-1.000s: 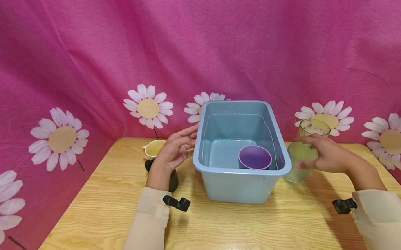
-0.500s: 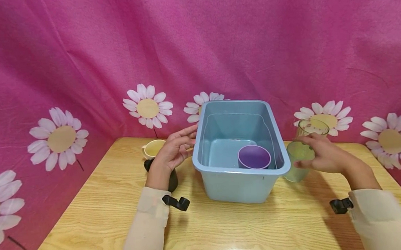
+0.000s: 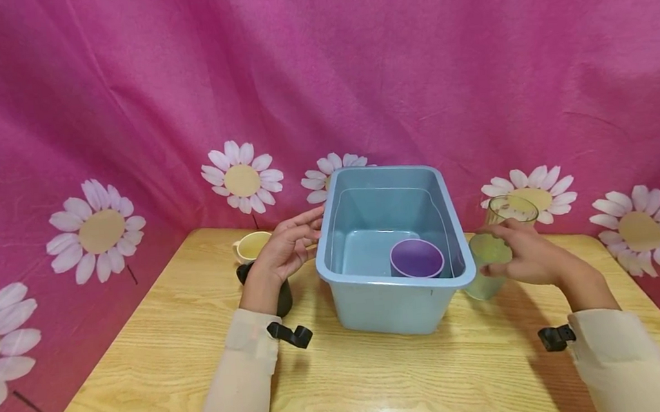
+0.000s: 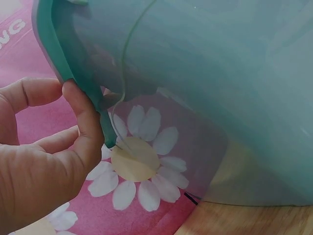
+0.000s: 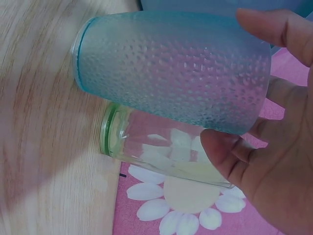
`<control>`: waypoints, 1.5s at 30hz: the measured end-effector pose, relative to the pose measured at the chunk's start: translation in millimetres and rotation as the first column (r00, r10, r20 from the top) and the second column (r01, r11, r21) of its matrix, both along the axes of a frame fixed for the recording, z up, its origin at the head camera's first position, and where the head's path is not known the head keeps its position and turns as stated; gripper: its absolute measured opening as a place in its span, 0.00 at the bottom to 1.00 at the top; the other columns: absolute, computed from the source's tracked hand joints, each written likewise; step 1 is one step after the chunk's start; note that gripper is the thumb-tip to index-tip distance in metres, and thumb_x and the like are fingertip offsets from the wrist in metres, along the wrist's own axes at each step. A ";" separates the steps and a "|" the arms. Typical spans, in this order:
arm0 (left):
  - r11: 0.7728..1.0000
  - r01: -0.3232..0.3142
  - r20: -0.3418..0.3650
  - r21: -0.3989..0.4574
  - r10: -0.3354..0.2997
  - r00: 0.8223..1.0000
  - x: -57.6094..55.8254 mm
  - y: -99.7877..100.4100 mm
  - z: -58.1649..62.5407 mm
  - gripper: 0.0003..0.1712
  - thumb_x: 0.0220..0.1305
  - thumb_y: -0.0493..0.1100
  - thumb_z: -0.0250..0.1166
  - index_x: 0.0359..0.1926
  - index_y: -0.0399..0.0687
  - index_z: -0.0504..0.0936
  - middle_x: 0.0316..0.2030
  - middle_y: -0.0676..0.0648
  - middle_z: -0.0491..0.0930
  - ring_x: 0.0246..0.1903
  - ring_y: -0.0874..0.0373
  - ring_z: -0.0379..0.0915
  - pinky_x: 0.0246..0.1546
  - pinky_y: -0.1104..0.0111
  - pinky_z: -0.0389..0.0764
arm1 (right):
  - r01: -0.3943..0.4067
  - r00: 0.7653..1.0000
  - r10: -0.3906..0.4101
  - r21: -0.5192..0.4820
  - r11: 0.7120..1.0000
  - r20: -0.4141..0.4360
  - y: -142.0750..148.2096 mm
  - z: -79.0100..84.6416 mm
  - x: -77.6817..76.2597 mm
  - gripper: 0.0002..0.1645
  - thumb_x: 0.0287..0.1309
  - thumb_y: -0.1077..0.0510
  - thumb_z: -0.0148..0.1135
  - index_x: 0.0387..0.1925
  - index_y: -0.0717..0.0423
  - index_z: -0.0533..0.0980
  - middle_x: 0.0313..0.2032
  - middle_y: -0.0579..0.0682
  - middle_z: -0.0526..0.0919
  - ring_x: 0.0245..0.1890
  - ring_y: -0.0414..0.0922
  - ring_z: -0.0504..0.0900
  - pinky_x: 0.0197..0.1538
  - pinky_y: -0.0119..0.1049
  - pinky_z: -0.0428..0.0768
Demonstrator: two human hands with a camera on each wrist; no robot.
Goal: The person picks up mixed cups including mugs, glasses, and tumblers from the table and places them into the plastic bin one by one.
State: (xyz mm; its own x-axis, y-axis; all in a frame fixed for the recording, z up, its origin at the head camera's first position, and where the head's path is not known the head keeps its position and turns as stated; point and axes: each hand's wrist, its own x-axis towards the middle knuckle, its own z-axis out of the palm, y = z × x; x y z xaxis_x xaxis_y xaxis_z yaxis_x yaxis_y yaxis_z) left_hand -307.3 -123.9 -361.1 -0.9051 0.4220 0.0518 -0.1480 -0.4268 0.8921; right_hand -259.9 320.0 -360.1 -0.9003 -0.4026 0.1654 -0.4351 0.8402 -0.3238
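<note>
A pale blue plastic tub [image 3: 384,308] stands on the wooden table, with a purple cup [image 3: 417,258] inside at its near right. Relaxed fingers of my left hand [image 3: 284,251] touch the tub's left rim from outside; the left wrist view has the thumb and forefinger right at that rim [image 4: 58,58]. Beside the tub's right side, my right hand [image 3: 534,258] grips a frosted, dimpled drinking glass [image 5: 171,73] near its mouth, thumb on one side and fingers on the other. Behind it stands a second glass [image 3: 522,209], clear with a green tint.
Left of the tub, a yellow cup [image 3: 252,246] with a handle stands near the back edge. A black object [image 3: 284,298] is largely hidden behind my left wrist. A pink cloth [image 3: 400,64] printed with white flowers hangs right behind the table.
My right hand has shifted slightly left, toward the tub, with the frosted glass. The left hand stays at the tub's rim, and the view has drifted a little.
</note>
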 end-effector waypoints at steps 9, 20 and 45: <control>1.000 0.000 -0.008 -0.001 0.000 1.000 -1.3 0.4 -1.6 0.35 0.68 0.26 0.50 0.76 0.37 0.62 0.60 0.41 0.76 0.34 0.59 0.82 0.40 0.67 0.83 | -0.002 1.000 0.002 0.001 1.000 -0.012 1.3 -0.5 0.2 0.43 0.49 0.50 0.76 0.65 0.62 0.72 0.58 0.68 0.73 0.58 0.66 0.69 0.55 0.69 0.71; 1.000 -0.004 0.006 0.001 0.004 1.000 -0.7 -0.9 -1.9 0.35 0.68 0.26 0.50 0.76 0.38 0.64 0.64 0.38 0.73 0.36 0.58 0.82 0.42 0.66 0.84 | 0.005 0.999 -0.004 0.034 0.999 -0.033 1.0 7.5 0.9 0.45 0.49 0.48 0.76 0.65 0.65 0.72 0.57 0.70 0.72 0.56 0.68 0.71 0.55 0.69 0.69; 1.000 0.000 -0.006 -0.008 0.000 1.000 -0.6 -1.1 -0.2 0.35 0.69 0.26 0.50 0.76 0.38 0.64 0.63 0.38 0.73 0.36 0.59 0.81 0.41 0.67 0.84 | -0.006 0.997 0.014 0.105 0.994 -0.077 -6.7 66.8 -4.5 0.42 0.50 0.50 0.76 0.66 0.59 0.73 0.58 0.68 0.72 0.57 0.66 0.70 0.56 0.66 0.70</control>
State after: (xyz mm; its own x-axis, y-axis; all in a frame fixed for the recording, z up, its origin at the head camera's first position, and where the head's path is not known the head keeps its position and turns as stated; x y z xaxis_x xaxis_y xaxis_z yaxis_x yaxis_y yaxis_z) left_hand -307.9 -125.0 -361.3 -0.9047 0.4227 0.0540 -0.1427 -0.4198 0.8963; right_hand -264.4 313.3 -293.3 -0.8822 -0.4306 0.1906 -0.4643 0.8630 -0.1993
